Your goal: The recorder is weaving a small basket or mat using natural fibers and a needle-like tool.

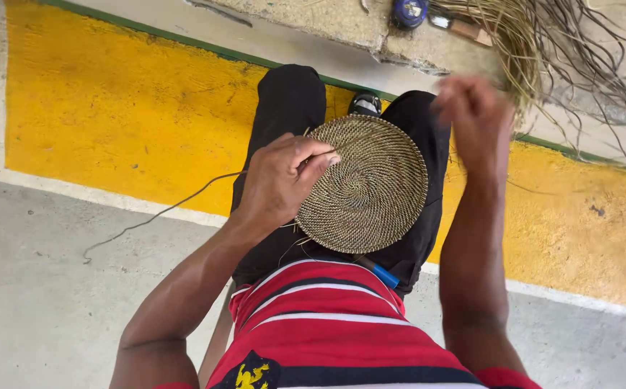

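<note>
On lap, over black trousers [287, 108]: coiled woven basket base [363, 186], flat disc, many tight rounds already stitched, no walls raised yet. Left hand [278, 184] pressed on disc's left rim, fingers [318, 163] pinching rim and a thin strand [161, 212] trailing across yellow floor [125, 115]. Right hand [475, 119] raised, blurred, closed around loose grass fibres [543, 50]. Blue-tipped tool [379, 273] tucked beneath disc. Weaving apparently partway: base sizeable, plenty of fibre left.

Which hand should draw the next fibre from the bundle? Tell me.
Probably the right hand: it is raised beside the loose fibre bundle, while the left hand grips the woven disc on the lap.
</note>
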